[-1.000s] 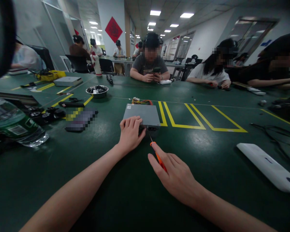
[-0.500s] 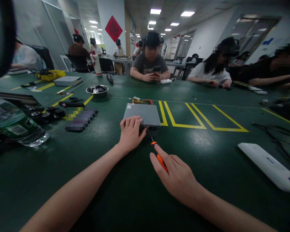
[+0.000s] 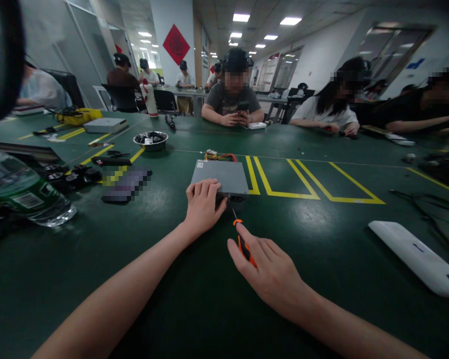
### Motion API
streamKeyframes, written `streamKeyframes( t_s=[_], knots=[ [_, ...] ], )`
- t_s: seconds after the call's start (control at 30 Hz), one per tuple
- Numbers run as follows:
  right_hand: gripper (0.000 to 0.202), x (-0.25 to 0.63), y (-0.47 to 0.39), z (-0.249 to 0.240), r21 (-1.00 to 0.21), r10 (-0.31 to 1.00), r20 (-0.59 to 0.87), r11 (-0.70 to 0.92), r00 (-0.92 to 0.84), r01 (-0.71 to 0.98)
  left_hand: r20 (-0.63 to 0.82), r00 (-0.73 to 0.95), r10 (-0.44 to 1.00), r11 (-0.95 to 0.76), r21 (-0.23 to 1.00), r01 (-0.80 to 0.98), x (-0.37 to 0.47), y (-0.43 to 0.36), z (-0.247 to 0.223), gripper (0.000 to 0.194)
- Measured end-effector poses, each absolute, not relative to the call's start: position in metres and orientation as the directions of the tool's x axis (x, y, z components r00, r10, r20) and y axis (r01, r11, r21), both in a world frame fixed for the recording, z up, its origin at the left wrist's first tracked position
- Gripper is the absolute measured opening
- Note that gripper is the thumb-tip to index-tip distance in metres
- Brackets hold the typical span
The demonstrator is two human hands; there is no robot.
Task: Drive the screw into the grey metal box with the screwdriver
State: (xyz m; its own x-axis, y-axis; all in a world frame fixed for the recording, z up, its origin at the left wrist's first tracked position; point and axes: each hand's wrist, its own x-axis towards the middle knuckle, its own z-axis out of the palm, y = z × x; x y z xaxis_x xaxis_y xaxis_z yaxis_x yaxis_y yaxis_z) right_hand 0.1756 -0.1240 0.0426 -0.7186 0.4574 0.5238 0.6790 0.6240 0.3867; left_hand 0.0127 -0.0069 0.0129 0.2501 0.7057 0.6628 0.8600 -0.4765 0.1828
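Note:
A grey computer power supply (image 3: 228, 174) lies flat on the green table, its bundle of coloured wires (image 3: 220, 156) at the far side. My left hand (image 3: 203, 205) grips its near left corner, fingers on the top face and thumb against the front. In my right hand (image 3: 271, 267) is an orange and black screwdriver (image 3: 246, 251), the index finger stretched along the handle. Its thin shaft points at the power supply's front face; whether the tip sits in a screw is too small to tell.
Left stand a water bottle (image 3: 26, 192), a blurred phone-like slab (image 3: 125, 184) and a metal bowl (image 3: 150, 141) of small parts. On the right lie a white device (image 3: 415, 257) and a black cable (image 3: 430, 209). Yellow tape lines (image 3: 292, 195) mark the table. Several people sit beyond.
The screwdriver handle has turned a little, showing more of its black part, and my right hand has shifted slightly left. My left hand and the power supply stay in place.

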Motion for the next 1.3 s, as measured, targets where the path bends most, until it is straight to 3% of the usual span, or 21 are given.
streamKeyframes(
  t_s=[0.2, 0.37, 0.6, 0.9, 1.13, 1.3],
  knots=[
    [0.025, 0.182, -0.121, 0.042, 0.398, 0.457, 0.573, 0.57, -0.68, 0.719, 0.666, 0.246, 0.704, -0.474, 0.183, 0.861, 0.013, -0.007, 0.013, 0.028],
    [0.028, 0.18, -0.122, 0.043, 0.391, 0.465, 0.499, 0.633, -0.732, 0.668, 0.662, 0.242, 0.709, -0.474, 0.194, 0.859, 0.013, -0.007, 0.013, 0.028],
    [0.019, 0.177, -0.122, 0.04, 0.399, 0.449, 0.568, 0.583, -0.69, 0.708, 0.66, 0.232, 0.715, -0.472, 0.209, 0.856, 0.014, -0.007, 0.013, 0.028],
    [0.018, 0.178, -0.123, 0.036, 0.343, 0.437, 0.542, 0.664, -0.718, 0.664, 0.66, 0.221, 0.718, -0.46, 0.212, 0.862, 0.014, -0.006, 0.012, 0.028],
    [0.012, 0.199, -0.123, 0.04, 0.315, 0.337, 0.636, 0.708, -0.694, 0.632, 0.661, 0.227, 0.715, -0.467, 0.21, 0.859, 0.013, -0.006, 0.012, 0.026],
    [0.012, 0.214, -0.115, 0.04, 0.302, 0.344, 0.694, 0.659, -0.633, 0.689, 0.666, 0.285, 0.69, -0.514, 0.172, 0.84, 0.007, -0.004, 0.009, 0.028]
  ],
)
